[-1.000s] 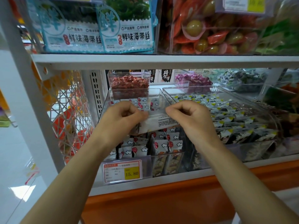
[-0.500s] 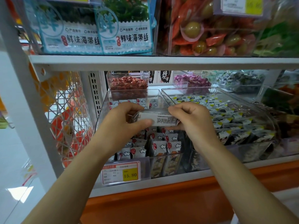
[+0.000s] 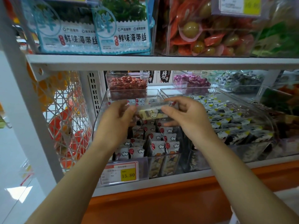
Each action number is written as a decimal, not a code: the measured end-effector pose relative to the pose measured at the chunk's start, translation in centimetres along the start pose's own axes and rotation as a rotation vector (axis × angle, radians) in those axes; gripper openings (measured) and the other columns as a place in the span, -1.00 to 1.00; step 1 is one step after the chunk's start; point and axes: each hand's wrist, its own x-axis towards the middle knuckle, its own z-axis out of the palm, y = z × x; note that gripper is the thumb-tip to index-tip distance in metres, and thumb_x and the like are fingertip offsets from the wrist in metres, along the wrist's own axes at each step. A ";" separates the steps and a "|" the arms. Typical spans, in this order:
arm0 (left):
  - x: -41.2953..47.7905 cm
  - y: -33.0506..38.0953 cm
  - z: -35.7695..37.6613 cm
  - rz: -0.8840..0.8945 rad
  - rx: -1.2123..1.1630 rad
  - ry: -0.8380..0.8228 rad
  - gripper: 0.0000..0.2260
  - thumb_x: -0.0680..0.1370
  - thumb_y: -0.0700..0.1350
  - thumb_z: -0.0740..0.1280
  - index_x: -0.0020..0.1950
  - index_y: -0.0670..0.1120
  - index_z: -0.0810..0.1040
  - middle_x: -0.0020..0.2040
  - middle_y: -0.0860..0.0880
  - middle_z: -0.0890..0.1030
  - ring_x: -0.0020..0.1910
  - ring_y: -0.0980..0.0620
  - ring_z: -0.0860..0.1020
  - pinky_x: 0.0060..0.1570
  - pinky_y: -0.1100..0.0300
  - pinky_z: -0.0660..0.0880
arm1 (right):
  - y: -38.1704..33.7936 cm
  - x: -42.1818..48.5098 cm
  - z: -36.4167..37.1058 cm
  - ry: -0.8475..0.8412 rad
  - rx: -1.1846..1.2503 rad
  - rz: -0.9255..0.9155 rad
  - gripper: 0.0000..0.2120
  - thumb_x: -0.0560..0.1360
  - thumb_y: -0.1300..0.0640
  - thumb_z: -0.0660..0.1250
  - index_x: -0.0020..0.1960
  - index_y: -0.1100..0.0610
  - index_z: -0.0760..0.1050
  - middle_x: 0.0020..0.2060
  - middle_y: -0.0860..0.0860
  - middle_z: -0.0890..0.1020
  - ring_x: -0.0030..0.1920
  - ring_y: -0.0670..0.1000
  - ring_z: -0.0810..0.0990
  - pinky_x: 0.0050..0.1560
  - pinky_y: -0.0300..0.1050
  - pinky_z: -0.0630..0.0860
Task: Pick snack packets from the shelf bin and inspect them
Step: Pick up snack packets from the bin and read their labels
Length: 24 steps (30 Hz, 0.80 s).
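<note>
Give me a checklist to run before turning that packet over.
1. Grip of left hand on packet: ok, pinching one end.
2. Grip of right hand: ok, pinching the other end.
3. Packet raised off the other packets in the bin: ok.
4. Print readable: not ok, blurred.
5. Seals intact: cannot tell.

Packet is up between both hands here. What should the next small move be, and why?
Probably tilt the snack packet so one face points squarely at the camera. The left hand and right hand pinch its two ends above the clear bin, but it sits at a slant and its print is blurred, so nothing on it can be read yet.
</note>
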 end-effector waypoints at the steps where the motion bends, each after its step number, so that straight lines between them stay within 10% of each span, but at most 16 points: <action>1: 0.5 0.0 -0.2 0.016 0.061 0.036 -0.62 0.58 -0.02 0.22 0.38 -0.09 0.37 0.21 -0.07 0.56 0.12 0.01 0.56 0.16 0.04 0.48 | -0.1 0.4 -0.1 0.037 -0.037 -0.018 -0.82 0.46 0.23 0.38 0.06 0.15 0.55 -0.12 0.06 0.63 -0.21 -0.08 0.67 -0.28 -0.23 0.62; 7: 4.6 -1.1 0.8 0.096 0.592 -0.026 -0.70 0.58 -0.19 0.21 0.30 -0.23 0.43 0.29 -0.22 0.47 0.22 -0.15 0.45 0.12 0.12 0.36 | 0.3 3.0 0.2 0.110 -0.219 -0.040 -0.77 0.44 0.20 0.43 0.07 0.20 0.52 0.01 0.10 0.60 0.03 0.10 0.61 0.08 0.07 0.57; 13: 9.4 -3.4 2.9 0.036 1.062 -0.360 -0.49 0.60 0.13 0.06 0.44 -0.17 0.25 0.46 -0.15 0.22 0.46 -0.13 0.13 0.38 -0.25 0.09 | 1.0 5.4 0.7 0.131 -0.295 -0.013 -0.76 0.44 0.20 0.43 0.04 0.25 0.49 -0.02 0.17 0.58 0.01 0.17 0.59 0.06 0.17 0.54; 24: 9.7 -5.0 3.0 -0.070 1.132 -0.420 -0.51 0.59 0.19 -0.04 0.39 -0.06 0.31 0.40 -0.17 0.20 0.42 -0.19 0.15 0.37 -0.27 0.04 | 1.1 9.9 3.7 0.066 -0.346 -0.020 -0.87 0.49 0.21 0.36 -0.11 0.22 0.41 -0.22 0.01 0.51 -0.12 0.06 0.59 -0.05 -0.09 0.60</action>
